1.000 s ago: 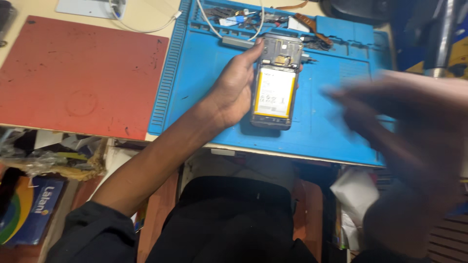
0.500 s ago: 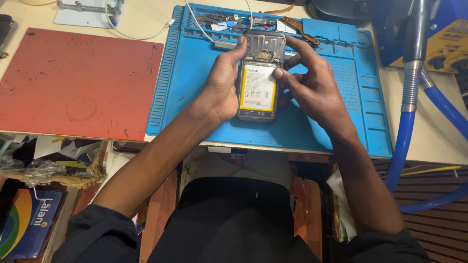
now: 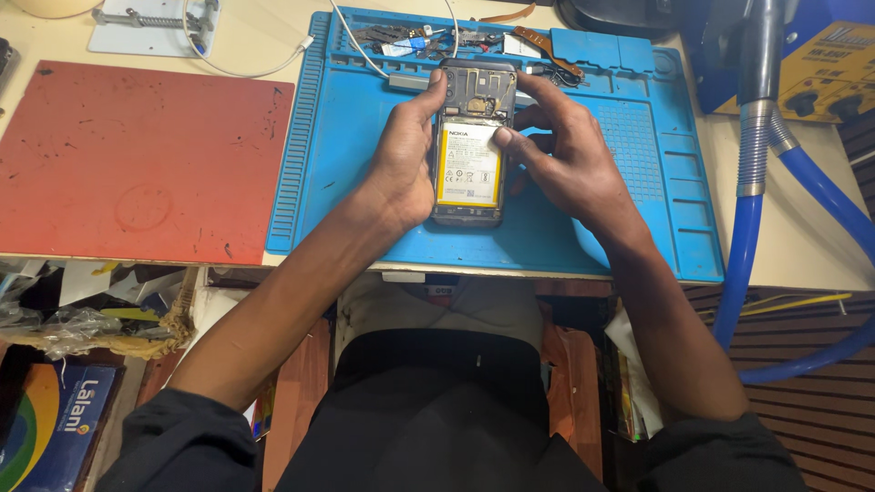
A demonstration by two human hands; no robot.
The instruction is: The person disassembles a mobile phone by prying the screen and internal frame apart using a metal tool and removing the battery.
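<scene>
An opened phone (image 3: 471, 146) with its back cover off lies over the blue work mat (image 3: 365, 210), showing a white and yellow battery (image 3: 468, 166) and the dark board above it. My left hand (image 3: 405, 155) grips the phone's left side, thumb hooked over the top left corner. My right hand (image 3: 558, 155) wraps the right side, and its thumb presses on the battery's upper right corner.
A red mat (image 3: 137, 159) lies to the left. Small parts, tweezers and a white cable (image 3: 428, 41) crowd the mat's far edge. A blue hose with a metal nozzle (image 3: 752, 182) hangs at the right beside a yellow and blue device (image 3: 820, 82). Clutter fills the shelf (image 3: 82, 319) below.
My right hand swept in from the right and settled on the phone's right side, with the thumb coming onto the battery. The left hand kept its hold on the phone.
</scene>
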